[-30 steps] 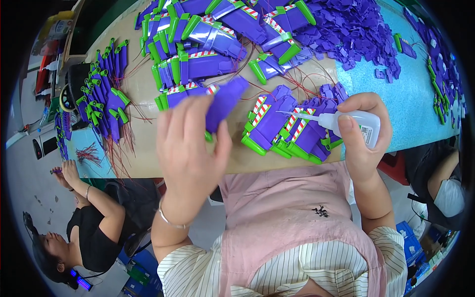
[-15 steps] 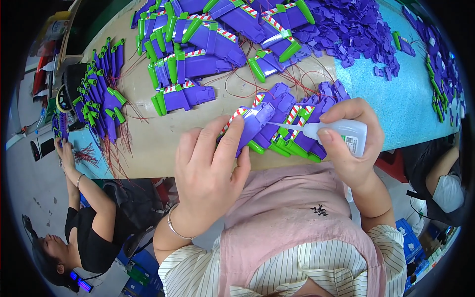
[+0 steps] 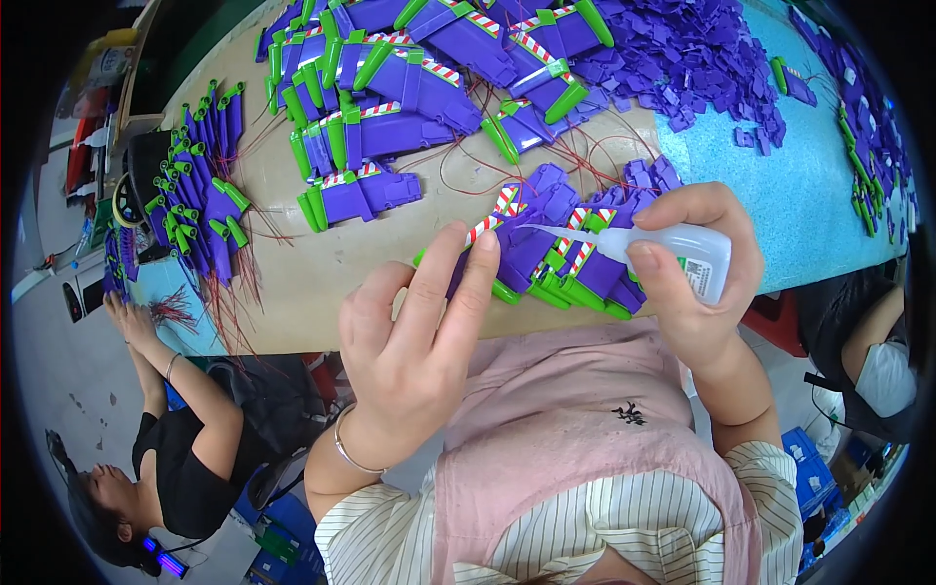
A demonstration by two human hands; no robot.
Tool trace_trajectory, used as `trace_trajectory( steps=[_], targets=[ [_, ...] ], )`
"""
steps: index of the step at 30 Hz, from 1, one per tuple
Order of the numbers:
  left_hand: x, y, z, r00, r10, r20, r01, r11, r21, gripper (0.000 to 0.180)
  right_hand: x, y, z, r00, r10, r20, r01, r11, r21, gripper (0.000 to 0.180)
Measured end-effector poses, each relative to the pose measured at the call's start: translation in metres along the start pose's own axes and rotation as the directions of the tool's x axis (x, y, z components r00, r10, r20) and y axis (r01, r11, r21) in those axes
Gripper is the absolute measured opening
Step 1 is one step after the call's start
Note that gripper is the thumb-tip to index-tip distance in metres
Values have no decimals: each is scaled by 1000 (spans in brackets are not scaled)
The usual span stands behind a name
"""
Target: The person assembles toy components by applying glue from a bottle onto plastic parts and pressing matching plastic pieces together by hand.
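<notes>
My left hand (image 3: pixel 409 341), in the middle, pinches a purple toy wing piece with a red-and-white striped band (image 3: pixel 482 230) and a green end. My fingers hide most of this piece. In my right hand (image 3: pixel 707 327) is a white squeeze glue bottle (image 3: pixel 707 255), gripped between thumb and fingers. Its long thin nozzle (image 3: pixel 558 233) points left, the tip just right of the held piece. Whether the tip touches anything, I cannot tell. Below the nozzle lies a cluster of similar purple wing pieces (image 3: pixel 549 193) with striped bands, green ends and red wires.
Purple-and-green wing pieces (image 3: pixel 419 83) are heaped across the far table, beside a big pile of small purple parts (image 3: pixel 692 63). More green-ended pieces (image 3: pixel 210 210) with red wires lie at the left. A co-worker (image 3: pixel 185 419) sits left; another person's arm (image 3: pixel 873 336) shows right.
The held piece has shifted left and turned, so its bright purple face no longer shows under the nozzle. The bottle has moved slightly right, and its nozzle tip a little left.
</notes>
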State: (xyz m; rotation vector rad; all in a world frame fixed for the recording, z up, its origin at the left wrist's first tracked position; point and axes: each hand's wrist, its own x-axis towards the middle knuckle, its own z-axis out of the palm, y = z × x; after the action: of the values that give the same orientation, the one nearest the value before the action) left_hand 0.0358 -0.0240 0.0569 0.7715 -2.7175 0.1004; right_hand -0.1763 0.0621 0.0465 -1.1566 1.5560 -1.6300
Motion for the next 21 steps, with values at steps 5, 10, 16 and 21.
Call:
trace_trajectory(
  steps=[5,10,16,21],
  targets=[
    [1,-1,0,1000,7,4,-7,1000,22,42,-2,2,-7,1000,11,-22,-13,997,-77,21],
    [11,9,12,987,-58,153,105,940,-326,48,-7,9,-13,993,-3,-119,6,1000,26,20],
    [8,-44,29,932,-354,-77,342,930,-132,34,-7,7,-12,991,3,-135,0,1000,23,20],
    [-10,-61,38,945,-324,-51,321,946,-49,44,-7,8,-11,996,38,-86,-36,999,24,19]
  ],
)
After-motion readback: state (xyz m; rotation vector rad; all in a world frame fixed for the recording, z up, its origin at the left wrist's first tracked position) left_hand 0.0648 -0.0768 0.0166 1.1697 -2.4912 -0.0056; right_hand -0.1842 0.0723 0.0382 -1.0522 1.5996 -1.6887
